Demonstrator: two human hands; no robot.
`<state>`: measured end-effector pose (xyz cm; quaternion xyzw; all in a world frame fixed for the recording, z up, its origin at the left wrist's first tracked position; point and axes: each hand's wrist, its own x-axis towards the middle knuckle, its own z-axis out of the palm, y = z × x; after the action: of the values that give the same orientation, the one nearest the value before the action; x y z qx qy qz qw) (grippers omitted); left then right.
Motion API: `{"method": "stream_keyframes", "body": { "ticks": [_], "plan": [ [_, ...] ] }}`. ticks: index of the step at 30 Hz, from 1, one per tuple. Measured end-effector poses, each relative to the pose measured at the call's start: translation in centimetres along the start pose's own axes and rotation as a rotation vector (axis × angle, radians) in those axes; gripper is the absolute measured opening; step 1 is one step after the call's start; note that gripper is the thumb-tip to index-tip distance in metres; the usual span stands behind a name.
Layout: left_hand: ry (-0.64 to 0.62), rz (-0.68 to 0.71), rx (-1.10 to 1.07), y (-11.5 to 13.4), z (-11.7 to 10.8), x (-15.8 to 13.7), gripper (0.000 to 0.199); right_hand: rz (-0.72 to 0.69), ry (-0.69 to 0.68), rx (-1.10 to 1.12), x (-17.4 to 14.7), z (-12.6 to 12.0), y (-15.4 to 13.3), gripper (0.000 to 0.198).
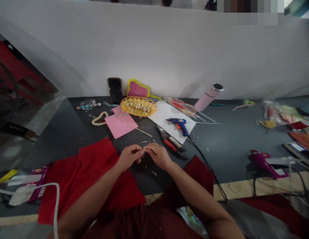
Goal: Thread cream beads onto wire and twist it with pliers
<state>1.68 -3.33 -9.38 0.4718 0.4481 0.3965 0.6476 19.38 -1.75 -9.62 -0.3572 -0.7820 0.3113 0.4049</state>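
Observation:
My left hand point(130, 156) and my right hand point(159, 156) meet over the dark table, fingertips pinched together. Between them is a small whitish piece point(144, 151), too small to make out fully. Just beyond my fingers lie pale crumbs and a short pale stick bit. A thin wooden stick point(138, 128) rests partly on pink paper point(121, 125). Red-handled pliers point(169, 141) lie close to my right hand. A blue glue gun point(180, 125) sits on white paper point(159, 114). The yellow wicker basket point(126, 109) holds several small whitish pieces.
Red cloth point(92, 176) lies under my left forearm. A phone point(115, 90) and a pink bottle point(206, 98) lean near the white partition point(154, 49). A heart-shaped pale loop point(99, 119) is at left. The black cord point(204, 157) runs past my right arm. Purple devices point(269, 165) flank the table.

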Motion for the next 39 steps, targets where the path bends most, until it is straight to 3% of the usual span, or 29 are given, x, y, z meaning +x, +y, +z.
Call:
{"method": "stream_keyframes", "body": {
  "ticks": [15, 39],
  "plan": [
    [0.019, -0.028, -0.012, 0.1, 0.06, -0.05, 0.027, 0.063, 0.048, -0.04, -0.27, 0.06, 0.22, 0.013],
    [0.015, -0.033, -0.004, 0.11, -0.05, -0.04, 0.028, 0.072, 0.004, 0.0, -0.09, 0.04, -0.35, 0.013]
  ]
}}
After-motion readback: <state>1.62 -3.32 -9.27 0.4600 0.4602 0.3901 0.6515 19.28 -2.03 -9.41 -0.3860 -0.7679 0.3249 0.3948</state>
